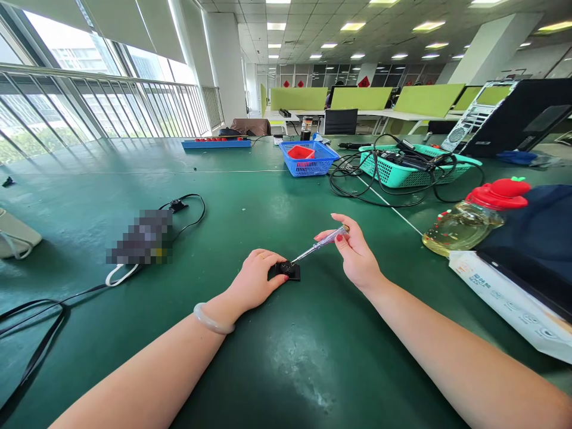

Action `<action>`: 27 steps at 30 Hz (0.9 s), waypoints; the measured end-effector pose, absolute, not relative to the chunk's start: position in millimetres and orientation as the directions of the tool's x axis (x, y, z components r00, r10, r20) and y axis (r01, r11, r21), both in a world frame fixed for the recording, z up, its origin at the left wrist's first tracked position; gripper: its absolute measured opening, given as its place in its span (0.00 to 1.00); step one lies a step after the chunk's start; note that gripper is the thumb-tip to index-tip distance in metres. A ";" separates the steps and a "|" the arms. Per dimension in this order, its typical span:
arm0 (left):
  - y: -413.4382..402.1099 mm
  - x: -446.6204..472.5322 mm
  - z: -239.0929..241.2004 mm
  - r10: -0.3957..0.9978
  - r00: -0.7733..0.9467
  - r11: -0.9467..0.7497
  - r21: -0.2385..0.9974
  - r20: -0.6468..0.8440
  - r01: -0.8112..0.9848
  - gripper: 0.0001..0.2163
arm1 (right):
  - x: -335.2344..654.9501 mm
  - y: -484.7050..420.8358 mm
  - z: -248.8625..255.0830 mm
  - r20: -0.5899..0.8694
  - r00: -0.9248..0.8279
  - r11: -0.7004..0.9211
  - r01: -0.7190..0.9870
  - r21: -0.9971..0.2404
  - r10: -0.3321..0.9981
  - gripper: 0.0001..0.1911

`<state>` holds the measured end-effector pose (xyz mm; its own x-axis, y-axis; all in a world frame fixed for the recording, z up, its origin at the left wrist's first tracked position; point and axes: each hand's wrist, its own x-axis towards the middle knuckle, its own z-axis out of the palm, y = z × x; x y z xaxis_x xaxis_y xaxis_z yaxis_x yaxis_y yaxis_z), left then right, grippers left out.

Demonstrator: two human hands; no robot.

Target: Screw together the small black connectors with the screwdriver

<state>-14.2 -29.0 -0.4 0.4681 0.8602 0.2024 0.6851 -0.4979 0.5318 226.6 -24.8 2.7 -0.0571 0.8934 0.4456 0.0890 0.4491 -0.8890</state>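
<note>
A small black part with a flat base (292, 273) rests on the green table. My left hand (259, 275) grips it from the left, with thumb and fingers closed around its sides. In my right hand (357, 250) is a screwdriver (328, 238) with a clear handle, pinched between thumb and fingers and slanted down to the left. The screwdriver's tip meets the top of the black part; the exact spot it touches is too small to make out.
On the right lie a bottle with a red lid (469, 220) and a white packet (504, 298). Further back stand a blue basket (308, 167), a green basket of cables (402, 176) and a computer case (504, 119). At left is a blurred dark object (143, 238) with a black strap (49, 333).
</note>
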 end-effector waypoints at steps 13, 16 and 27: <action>-28.9 -13.3 2.4 0.860 0.474 -0.496 0.524 0.188 0.692 0.11 | 228.1 -18.8 6.0 0.325 -0.014 0.325 0.055 -0.944 0.946 0.27; -28.7 -13.6 1.9 0.856 0.482 -0.503 0.524 0.190 0.687 0.11 | 229.0 -15.9 3.2 0.317 0.008 0.317 0.045 -0.947 0.948 0.25; -28.2 -13.2 1.3 0.851 0.482 -0.514 0.520 0.209 0.682 0.11 | 227.8 -15.3 0.2 0.282 -0.003 0.282 0.019 -0.959 0.959 0.21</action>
